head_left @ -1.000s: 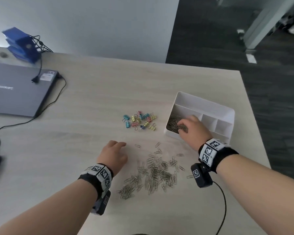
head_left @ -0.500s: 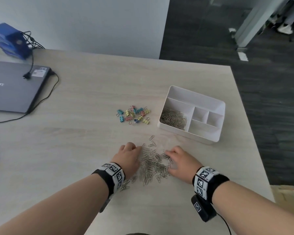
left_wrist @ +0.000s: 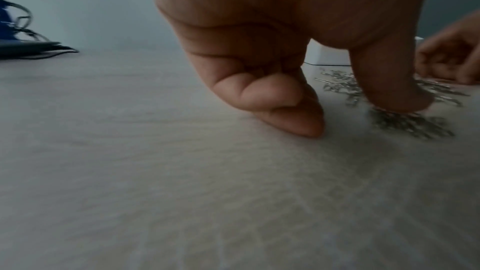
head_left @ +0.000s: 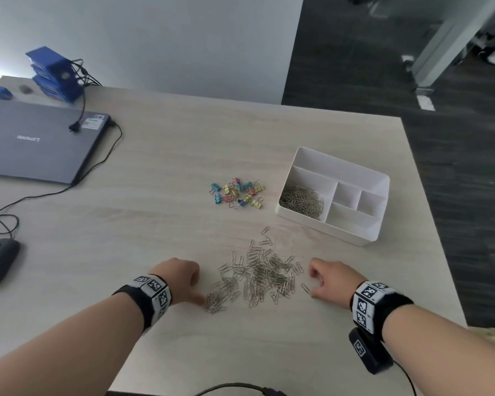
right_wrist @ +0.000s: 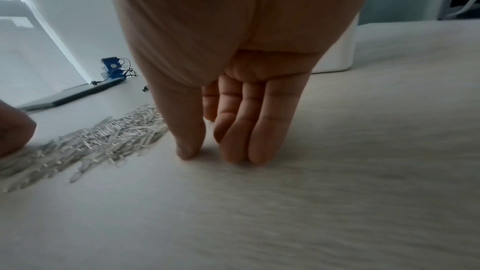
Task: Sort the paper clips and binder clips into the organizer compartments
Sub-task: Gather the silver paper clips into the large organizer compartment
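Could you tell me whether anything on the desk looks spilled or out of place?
Nothing is damaged. Silver paper clips lie loose on the table between both hands, and the colored binder clips sit unsorted left of the organizer, which holds only paper clips in one compartment.

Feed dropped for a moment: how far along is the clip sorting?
Partly done. One organizer compartment already holds silver paper clips. In hand: nothing gripped; the left hand and right hand flank the loose paper clip pile on the table. Left: that pile and the untouched colored binder clips.
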